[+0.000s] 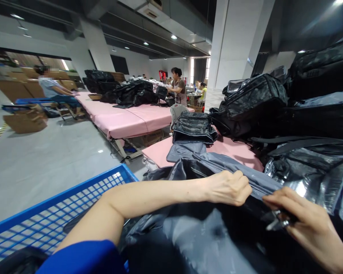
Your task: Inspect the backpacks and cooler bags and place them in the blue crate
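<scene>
A dark grey fabric bag lies in front of me, partly over a pink-topped table. My left hand reaches across from the left and is closed in a fist on the bag's upper edge along its zipper line. My right hand sits just to the right, fingers pinched on a small metal zipper pull at the same edge. The two hands are a short gap apart. My left arm wears a blue sleeve.
A blue wire basket stands at my lower left. Black bags wrapped in clear plastic are stacked at the right and on the pink table. Further pink tables hold more bags, with people at work behind them and cardboard boxes at left.
</scene>
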`<action>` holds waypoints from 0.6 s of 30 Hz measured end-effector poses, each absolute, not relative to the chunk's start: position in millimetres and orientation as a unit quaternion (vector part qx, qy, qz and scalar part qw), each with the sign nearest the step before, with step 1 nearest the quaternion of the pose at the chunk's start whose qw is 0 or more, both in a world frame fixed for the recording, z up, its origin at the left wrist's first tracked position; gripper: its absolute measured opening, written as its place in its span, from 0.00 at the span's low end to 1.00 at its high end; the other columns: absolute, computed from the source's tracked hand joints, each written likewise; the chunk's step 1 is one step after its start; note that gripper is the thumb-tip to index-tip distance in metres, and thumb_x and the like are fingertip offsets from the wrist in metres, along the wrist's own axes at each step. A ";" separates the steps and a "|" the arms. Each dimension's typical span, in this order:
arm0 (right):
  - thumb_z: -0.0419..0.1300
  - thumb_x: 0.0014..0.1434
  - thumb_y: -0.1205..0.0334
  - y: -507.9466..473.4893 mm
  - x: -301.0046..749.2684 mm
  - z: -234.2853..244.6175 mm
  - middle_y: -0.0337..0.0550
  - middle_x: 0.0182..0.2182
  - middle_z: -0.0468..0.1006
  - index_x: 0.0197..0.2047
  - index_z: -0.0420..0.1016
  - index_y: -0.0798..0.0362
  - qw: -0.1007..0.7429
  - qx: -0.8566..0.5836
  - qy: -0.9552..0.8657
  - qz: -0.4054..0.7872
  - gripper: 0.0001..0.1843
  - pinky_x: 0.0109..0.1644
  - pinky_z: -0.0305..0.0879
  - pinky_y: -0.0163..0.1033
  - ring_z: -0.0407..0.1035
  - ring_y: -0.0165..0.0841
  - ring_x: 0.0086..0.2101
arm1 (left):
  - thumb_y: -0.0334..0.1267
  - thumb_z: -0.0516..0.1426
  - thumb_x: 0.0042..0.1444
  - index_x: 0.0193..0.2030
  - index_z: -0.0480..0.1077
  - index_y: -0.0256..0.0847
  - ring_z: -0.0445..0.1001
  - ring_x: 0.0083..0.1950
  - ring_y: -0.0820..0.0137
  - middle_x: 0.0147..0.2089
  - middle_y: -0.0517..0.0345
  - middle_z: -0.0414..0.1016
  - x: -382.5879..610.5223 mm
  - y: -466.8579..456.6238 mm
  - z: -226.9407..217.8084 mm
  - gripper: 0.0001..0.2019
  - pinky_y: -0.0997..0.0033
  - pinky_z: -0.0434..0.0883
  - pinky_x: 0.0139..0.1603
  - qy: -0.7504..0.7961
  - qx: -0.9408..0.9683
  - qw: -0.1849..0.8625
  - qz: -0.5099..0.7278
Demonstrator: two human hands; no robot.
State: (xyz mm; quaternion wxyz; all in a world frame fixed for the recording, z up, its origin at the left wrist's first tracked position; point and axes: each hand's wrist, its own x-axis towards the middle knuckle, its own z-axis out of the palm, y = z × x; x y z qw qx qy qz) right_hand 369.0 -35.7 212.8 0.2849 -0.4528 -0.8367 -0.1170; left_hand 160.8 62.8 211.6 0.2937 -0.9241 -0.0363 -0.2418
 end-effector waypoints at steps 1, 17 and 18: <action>0.51 0.58 0.64 -35.3 369.7 213.5 0.41 0.35 0.76 0.44 0.71 0.48 0.306 -0.493 -0.806 -0.117 0.12 0.31 0.66 0.32 0.72 0.30 0.31 | 0.24 0.43 0.57 0.28 0.62 0.35 0.65 0.25 0.70 0.25 0.55 0.64 161.4 65.5 208.6 0.12 0.74 0.54 0.17 -0.050 -0.920 0.289 -0.259; 0.53 0.57 0.43 -30.6 361.7 218.2 0.40 0.34 0.78 0.37 0.73 0.49 0.342 -0.583 -0.728 -0.118 0.19 0.33 0.67 0.36 0.73 0.33 0.29 | 0.28 0.47 0.61 0.34 0.68 0.36 0.67 0.35 0.70 0.35 0.54 0.70 149.1 67.7 217.2 0.10 0.77 0.62 0.23 -0.087 -0.966 0.149 -0.195; 0.53 0.57 0.43 -30.7 361.4 218.7 0.40 0.34 0.78 0.37 0.73 0.49 0.342 -0.584 -0.727 -0.116 0.19 0.33 0.67 0.36 0.73 0.33 0.29 | 0.27 0.47 0.60 0.32 0.67 0.35 0.67 0.34 0.69 0.34 0.53 0.69 151.7 64.6 218.5 0.10 0.76 0.59 0.20 -0.095 -0.963 0.174 -0.180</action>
